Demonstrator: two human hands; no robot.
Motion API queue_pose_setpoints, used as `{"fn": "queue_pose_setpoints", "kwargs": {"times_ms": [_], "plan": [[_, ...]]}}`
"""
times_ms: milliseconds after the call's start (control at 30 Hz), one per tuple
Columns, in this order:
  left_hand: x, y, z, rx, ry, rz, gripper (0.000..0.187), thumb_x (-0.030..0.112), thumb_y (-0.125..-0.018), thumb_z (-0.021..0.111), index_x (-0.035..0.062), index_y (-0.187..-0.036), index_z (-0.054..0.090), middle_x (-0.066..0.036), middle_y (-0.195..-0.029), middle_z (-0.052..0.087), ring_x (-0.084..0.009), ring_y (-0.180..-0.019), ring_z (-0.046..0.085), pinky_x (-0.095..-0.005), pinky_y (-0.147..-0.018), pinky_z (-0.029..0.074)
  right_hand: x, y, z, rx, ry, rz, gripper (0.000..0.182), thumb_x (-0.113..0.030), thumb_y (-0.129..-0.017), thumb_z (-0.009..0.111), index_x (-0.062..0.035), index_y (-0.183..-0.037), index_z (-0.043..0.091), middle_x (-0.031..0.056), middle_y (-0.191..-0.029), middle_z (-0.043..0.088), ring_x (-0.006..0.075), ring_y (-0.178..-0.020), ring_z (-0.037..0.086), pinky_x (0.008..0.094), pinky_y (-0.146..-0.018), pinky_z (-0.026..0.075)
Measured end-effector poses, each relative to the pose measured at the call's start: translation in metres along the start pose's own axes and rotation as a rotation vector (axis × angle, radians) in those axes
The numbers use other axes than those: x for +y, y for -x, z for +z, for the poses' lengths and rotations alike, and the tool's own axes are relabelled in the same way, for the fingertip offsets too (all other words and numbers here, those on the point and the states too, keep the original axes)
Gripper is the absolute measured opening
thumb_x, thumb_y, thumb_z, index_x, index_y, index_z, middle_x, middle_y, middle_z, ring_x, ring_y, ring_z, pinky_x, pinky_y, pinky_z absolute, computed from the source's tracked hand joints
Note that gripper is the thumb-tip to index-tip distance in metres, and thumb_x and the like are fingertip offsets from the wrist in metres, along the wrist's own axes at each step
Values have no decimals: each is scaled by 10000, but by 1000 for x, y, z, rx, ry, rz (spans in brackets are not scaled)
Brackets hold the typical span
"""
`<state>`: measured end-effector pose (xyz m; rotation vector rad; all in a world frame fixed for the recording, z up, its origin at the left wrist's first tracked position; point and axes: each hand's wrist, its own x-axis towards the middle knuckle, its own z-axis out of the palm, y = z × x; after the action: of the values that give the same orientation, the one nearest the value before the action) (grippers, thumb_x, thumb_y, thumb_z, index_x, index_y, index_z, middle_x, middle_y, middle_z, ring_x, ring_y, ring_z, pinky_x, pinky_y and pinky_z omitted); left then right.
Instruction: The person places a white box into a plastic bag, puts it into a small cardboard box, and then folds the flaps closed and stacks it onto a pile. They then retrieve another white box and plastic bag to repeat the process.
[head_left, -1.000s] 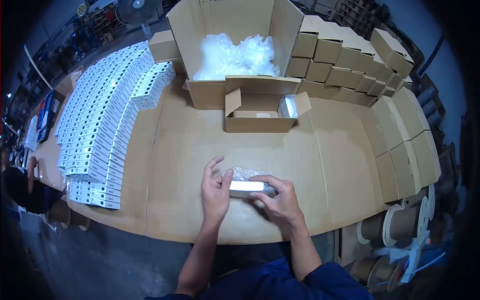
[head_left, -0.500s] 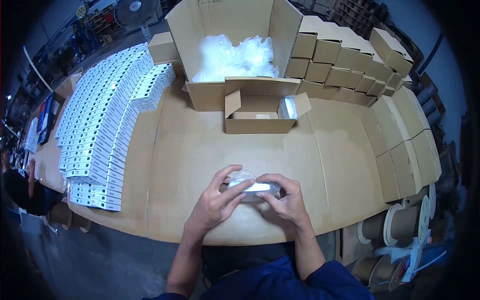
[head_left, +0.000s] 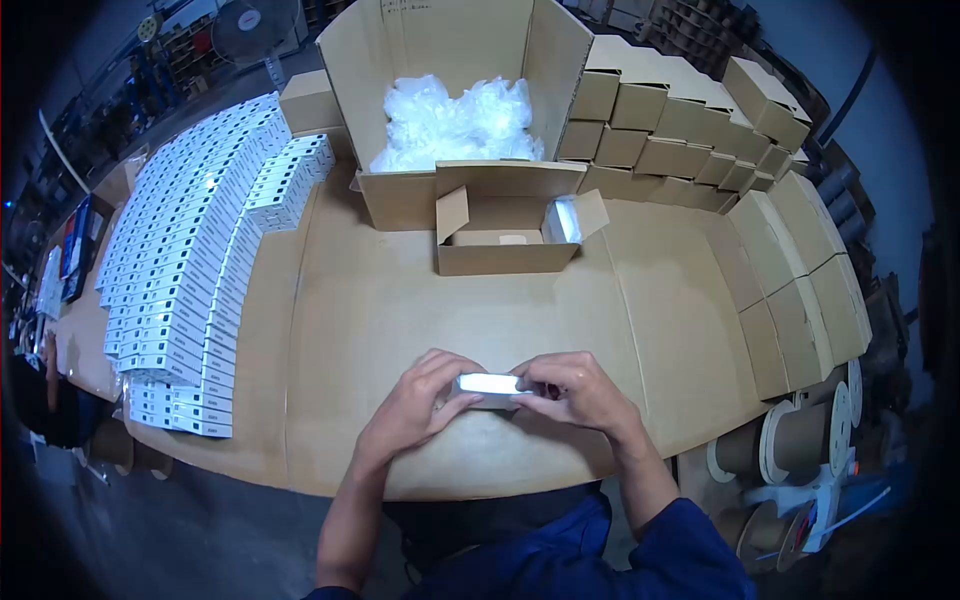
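A small item with a bright white face (head_left: 488,383) is held between my two hands above the cardboard-covered table (head_left: 450,320). My left hand (head_left: 425,395) pinches its left end, and my right hand (head_left: 570,388) grips its right end with curled fingers. Farther back is an open cardboard box (head_left: 505,260) with its flaps up, and a wrapped white item (head_left: 562,221) stands at its right end. Behind that, a large open carton (head_left: 410,205) contains clear plastic bags (head_left: 455,125).
Many small white boxes (head_left: 180,270) are stacked on the left. Brown cartons (head_left: 670,115) are piled at the back right, with more cartons (head_left: 790,290) along the right edge. Cable spools (head_left: 800,440) stand below right. Part of another person (head_left: 50,400) shows at far left.
Both hands have closed further round the item's ends, and its bright face now looks straighter. Loose clear film seen on it before no longer shows. The camera view has shifted slightly.
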<state>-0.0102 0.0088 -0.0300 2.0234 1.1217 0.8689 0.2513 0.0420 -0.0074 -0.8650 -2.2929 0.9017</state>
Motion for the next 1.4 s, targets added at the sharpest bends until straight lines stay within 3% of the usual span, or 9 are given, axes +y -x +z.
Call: {"fn": "queue_pose_setpoints", "kwargs": {"times_ms": [100, 133, 233, 267, 467, 700, 967, 1300, 1400], "plan": [[-2, -15, -4, 109, 28, 47, 299, 82, -814, 805, 4, -1085, 707, -141, -1186, 697, -337, -1176, 637, -432, -1011, 515, 10, -8, -5, 57, 80, -108, 222, -48, -820, 807, -33, -1035, 756, 113, -900, 739, 244, -710, 708, 337, -652, 582], [-10, -19, -8, 96, -44, 92, 422, 94, -838, 788, 32, -1236, 664, -166, -1315, 630, -350, -1250, 592, -442, -1060, 486, 9, -12, -8, 112, 87, -104, 215, -43, -822, 805, -33, -1031, 756, 113, -897, 738, 238, -709, 713, 335, -648, 585], [-6, -38, -15, 336, 34, -38, 578, 114, -866, 765, 76, -1405, 561, -189, -1408, 561, -352, -1319, 541, -454, -1102, 448, 9, -25, -22, 307, 119, -76, 193, -21, -827, 800, -32, -1015, 753, 113, -890, 738, 218, -707, 723, 329, -634, 597], [-20, -43, -18, 332, -83, -31, 713, 137, -888, 747, 141, -1533, 442, -201, -1422, 527, -366, -1310, 531, -464, -1103, 441, 13, -30, -27, 392, 136, -61, 185, -11, -828, 798, -31, -1006, 751, 112, -889, 739, 211, -705, 724, 326, -627, 604], [-60, -68, -29, 204, -551, -43, 761, 139, -885, 741, 212, -1573, 423, -167, -1276, 575, -361, -1149, 579, -469, -1037, 462, 40, -71, -46, 821, 291, -13, 181, 19, -854, 772, -11, -1019, 703, 104, -881, 662, 208, -716, 721, 311, -637, 663], [-82, -73, -21, 215, -623, -28, 771, 165, -887, 740, 213, -1583, 415, -128, -1228, 586, -335, -1063, 598, -458, -987, 472, 69, -95, -42, 856, 452, 15, 171, 30, -864, 756, -11, -1011, 681, 114, -868, 629, 244, -737, 715, 321, -628, 662], [-84, -76, -20, 261, -673, -5, 721, 169, -892, 731, 188, -1561, 462, -95, -1142, 620, -297, -1017, 606, -432, -960, 466, 96, -106, -43, 765, 565, 134, 115, -28, -857, 767, 1, -931, 683, 177, -863, 626, 370, -703, 667, 460, -622, 550], [-90, -79, -19, 249, -780, -1, 730, 164, -874, 721, 178, -1560, 471, -34, -925, 641, -217, -839, 602, -400, -891, 470, 117, -114, -29, 622, 742, 345, 106, -95, -895, 735, 1, -884, 690, 184, -911, 621, 391, -707, 676, 499, -628, 555], [-90, -79, -21, 238, -774, 25, 734, 164, -880, 711, 157, -1568, 455, -52, -899, 621, -229, -836, 603, -406, -866, 469, 114, -113, -26, 583, 807, 416, 145, -144, -949, 682, -6, -919, 717, 184, -1038, 644, 392, -733, 692, 502, -638, 564]]}}
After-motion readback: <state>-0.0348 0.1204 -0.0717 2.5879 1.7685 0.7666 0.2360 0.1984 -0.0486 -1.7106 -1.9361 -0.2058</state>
